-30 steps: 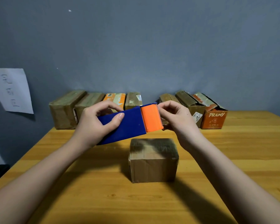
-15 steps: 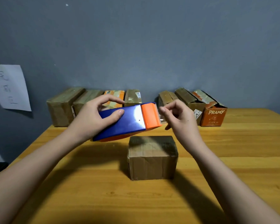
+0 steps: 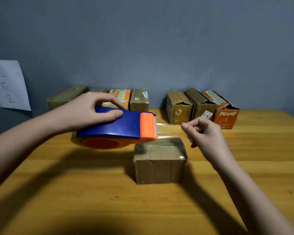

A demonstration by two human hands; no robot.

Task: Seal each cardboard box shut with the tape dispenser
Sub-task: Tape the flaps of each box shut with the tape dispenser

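Tape dispenser (image 3: 119, 128), blue body, orange cutter end: held in air, left hand (image 3: 85, 112) clamped on its top, thumb on blue cover. Clear tape strip (image 3: 170, 128) spans from cutter to right hand (image 3: 205, 134), fingertips pinched on its free end. Small cardboard box (image 3: 159, 161) sits on wooden table (image 3: 75, 192) below and between both hands. Row of boxes (image 3: 179, 107) beyond hands, against wall.

Tape dispenser (image 3: 119, 128): blue body, orange cutter end and orange roll hub, held level above the worktop, cutter end pointing right, a strip of clear tape (image 3: 170, 128) drawn out from it to the right. Cardboard box (image 3: 159, 160): small, brown, flaps closed, glossy tape on its faces, standing on the worktop just below and right of the cutter end.
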